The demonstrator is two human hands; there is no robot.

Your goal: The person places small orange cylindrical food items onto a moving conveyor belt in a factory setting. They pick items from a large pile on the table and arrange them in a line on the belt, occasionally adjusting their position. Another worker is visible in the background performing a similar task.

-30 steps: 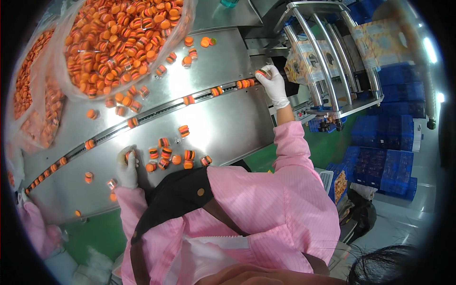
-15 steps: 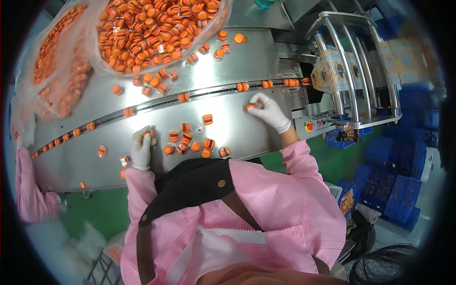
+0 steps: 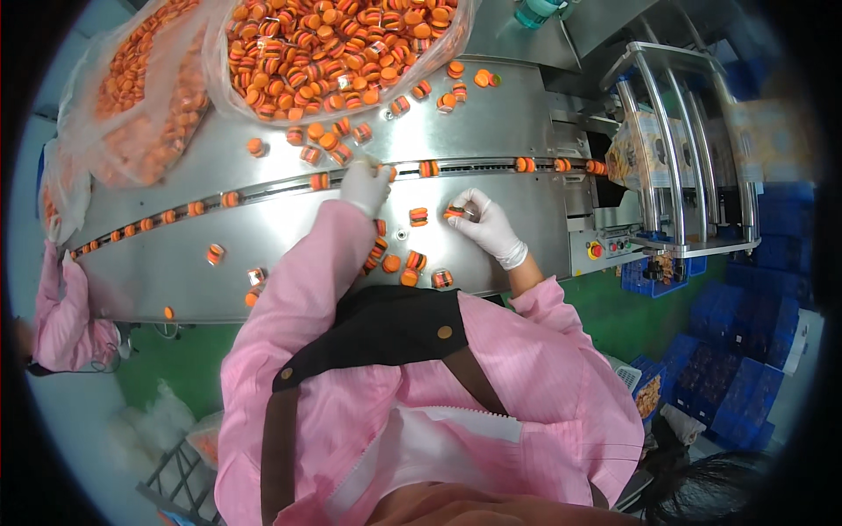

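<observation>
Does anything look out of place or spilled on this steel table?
Possibly: loose burger-shaped candies lie scattered on the steel table, on both sides of the conveyor track, unlike those lined up along it.

White gloves cover the left hand and right hand. The candy in the right fingers has orange and dark bands; the loose candies layer orange, red and near-black. The jacket is pink with fine stripes, over a white shirt. The apron is black with 2 brown straps and 2 brass-coloured snaps. The table is silver-grey, the floor green, the stacked crates blue, the bottle teal, the button red on yellow. The blurred film seems pale yellow with whitish patches.
</observation>
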